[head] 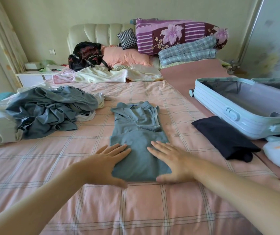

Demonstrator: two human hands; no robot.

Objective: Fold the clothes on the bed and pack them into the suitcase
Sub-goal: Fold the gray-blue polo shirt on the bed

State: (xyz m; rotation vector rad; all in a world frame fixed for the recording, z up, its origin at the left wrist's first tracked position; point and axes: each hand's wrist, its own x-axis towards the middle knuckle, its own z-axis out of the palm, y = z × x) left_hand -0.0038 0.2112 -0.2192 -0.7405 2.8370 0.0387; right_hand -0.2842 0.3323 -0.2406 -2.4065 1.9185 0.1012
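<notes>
While lying lengthwise on the pink checked bedspread (135, 209), collar at the far end and sleeves folded in: blue-grey polo shirt (135, 126). Pressed flat at its near end by left hand (107, 165) and right hand (174, 165), palms down, fingers straight and slightly apart, gripping nothing. Heaped to the left, well apart: crumpled grey-blue clothes (51, 109). Laid to the right: folded navy garment (224, 138), just beside the open pale-blue suitcase (220, 107) on the bed's right side.

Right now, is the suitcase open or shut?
Open: the suitcase lies flat on the bed, its lid laid back and the grey lining showing.
</notes>
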